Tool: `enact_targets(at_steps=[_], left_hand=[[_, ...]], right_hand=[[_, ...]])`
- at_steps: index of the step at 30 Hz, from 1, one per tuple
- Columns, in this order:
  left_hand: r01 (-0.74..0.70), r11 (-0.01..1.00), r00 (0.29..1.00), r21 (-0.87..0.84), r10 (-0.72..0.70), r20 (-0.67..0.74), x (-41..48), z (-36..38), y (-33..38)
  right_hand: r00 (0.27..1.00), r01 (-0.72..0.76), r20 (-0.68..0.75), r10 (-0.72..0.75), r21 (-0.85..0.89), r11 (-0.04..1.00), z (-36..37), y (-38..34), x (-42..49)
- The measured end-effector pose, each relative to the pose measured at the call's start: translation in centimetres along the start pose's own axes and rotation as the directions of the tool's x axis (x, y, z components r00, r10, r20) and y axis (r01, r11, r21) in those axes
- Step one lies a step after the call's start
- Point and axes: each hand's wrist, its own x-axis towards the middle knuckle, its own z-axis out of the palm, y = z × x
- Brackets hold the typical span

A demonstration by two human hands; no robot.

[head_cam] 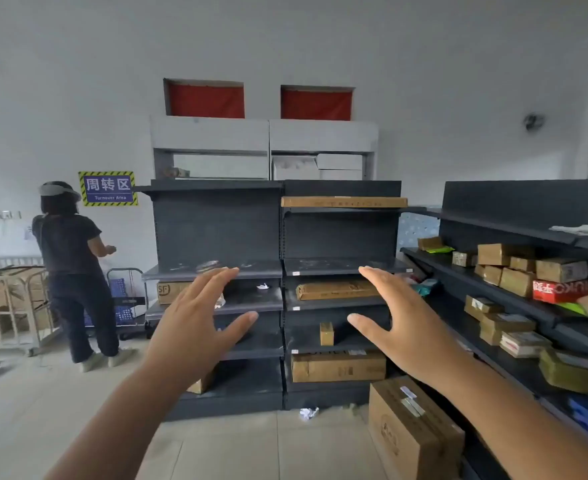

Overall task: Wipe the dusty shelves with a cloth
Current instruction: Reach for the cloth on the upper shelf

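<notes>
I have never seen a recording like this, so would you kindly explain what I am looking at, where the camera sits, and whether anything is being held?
There is no machine here: a person wears one wide-angle camera on the head, so you see that person's own two bare arms reaching forward. The left hand and the right hand are both open, fingers spread, and hold nothing; no cloth is in them. Ahead stand the dark grey metal shelves, with pale dusty smears on the boards. They carry a few things: a long flat brown cardboard box on top, a small upright brown cardboard box lower down. A white folded cloth-like piece lies on the right-hand shelf. A second person in dark clothes stands at the left, facing away.
</notes>
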Motion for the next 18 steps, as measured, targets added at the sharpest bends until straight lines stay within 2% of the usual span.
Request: enact_targets(at_steps=[3,6,12,18], left_hand=[[0.018,0.999,0.999,-0.029,-0.017,0.037,0.2,1.9,-1.5],[0.023,0.998,0.996,-0.061,-0.018,0.084,0.7,5.0,-2.6],[0.027,0.993,0.989,-0.116,-0.010,0.147,5.5,12.9,-2.5],[-0.009,0.995,0.968,-0.103,0.035,0.249,13.8,22.3,-1.6]], right_hand=[[1.000,-0.020,0.009,0.020,-0.007,1.000,2.0,0.9,0.0],[0.994,-0.061,0.088,0.063,-0.026,0.998,4.5,2.9,-0.4],[0.981,-0.142,0.128,0.145,-0.032,0.989,7.8,10.4,1.8],[0.976,-0.215,0.053,0.213,0.019,0.977,11.0,20.3,7.3]])
